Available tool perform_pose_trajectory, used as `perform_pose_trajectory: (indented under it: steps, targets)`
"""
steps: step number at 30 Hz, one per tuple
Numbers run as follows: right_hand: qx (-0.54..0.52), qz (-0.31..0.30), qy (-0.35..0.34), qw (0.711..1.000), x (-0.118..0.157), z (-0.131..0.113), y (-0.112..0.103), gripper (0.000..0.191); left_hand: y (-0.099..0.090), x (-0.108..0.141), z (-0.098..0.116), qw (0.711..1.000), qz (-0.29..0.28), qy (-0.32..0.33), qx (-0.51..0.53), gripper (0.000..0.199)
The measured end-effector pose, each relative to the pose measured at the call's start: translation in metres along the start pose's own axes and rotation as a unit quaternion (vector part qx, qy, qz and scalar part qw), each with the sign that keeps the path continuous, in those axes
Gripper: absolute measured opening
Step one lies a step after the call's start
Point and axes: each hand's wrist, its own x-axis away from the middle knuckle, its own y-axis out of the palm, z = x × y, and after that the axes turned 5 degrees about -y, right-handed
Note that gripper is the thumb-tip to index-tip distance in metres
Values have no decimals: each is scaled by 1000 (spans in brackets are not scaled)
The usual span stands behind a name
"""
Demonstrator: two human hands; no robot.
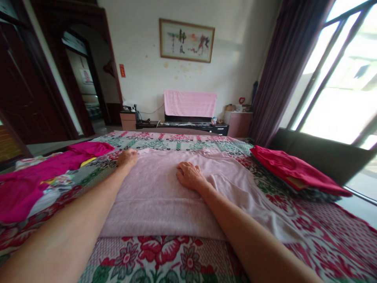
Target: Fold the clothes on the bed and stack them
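A pale pink shirt (159, 200) lies spread over the flowered bed cover, its right part wrinkled and its left part smoother. At its far left corner my left hand (128, 158) is closed, pinching the cloth edge. My right hand (191, 175) rests on the middle of the shirt, palm down, with the fingers laid on the fabric and slightly bent. Near my right forearm, loose folds run toward the right side of the shirt.
The patterned bed cover (159, 259) lies under everything. Magenta clothes (44, 173) are heaped at the left. A folded red garment (294, 169) tops a stack at the right, below the window. A pink cloth (191, 103) drapes something on the low cabinet beyond the bed.
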Motion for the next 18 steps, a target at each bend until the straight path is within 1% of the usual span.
perform_pose_trajectory:
  steps: [3,4,6,9,11,13,14,16,18]
  targets:
    - [0,2,2,1000,0,0,0,33,1,5,2,998,-24,49,10,30]
    - [-1,3,3,1000,0,0,0,34,2,5,2,998,-35,56,18,32]
    - [0,2,4,1000,0,0,0,33,5,6,4,997,-44,47,37,40]
    - [4,2,2,1000,0,0,0,33,7,5,8,997,-28,11,66,62]
    - [6,3,1,1000,0,0,0,33,7,4,11,997,-24,-9,73,69]
    - [6,2,-1,1000,0,1,0,33,5,2,14,997,-43,-27,53,66]
    - [7,1,-2,1000,0,1,0,33,5,1,16,997,-57,-29,31,60]
    - [8,1,-2,1000,0,1,1,33,4,-1,20,996,-85,-17,-20,45]
    - [11,4,-3,1000,-1,1,2,33,5,-5,21,995,-90,21,-46,32]
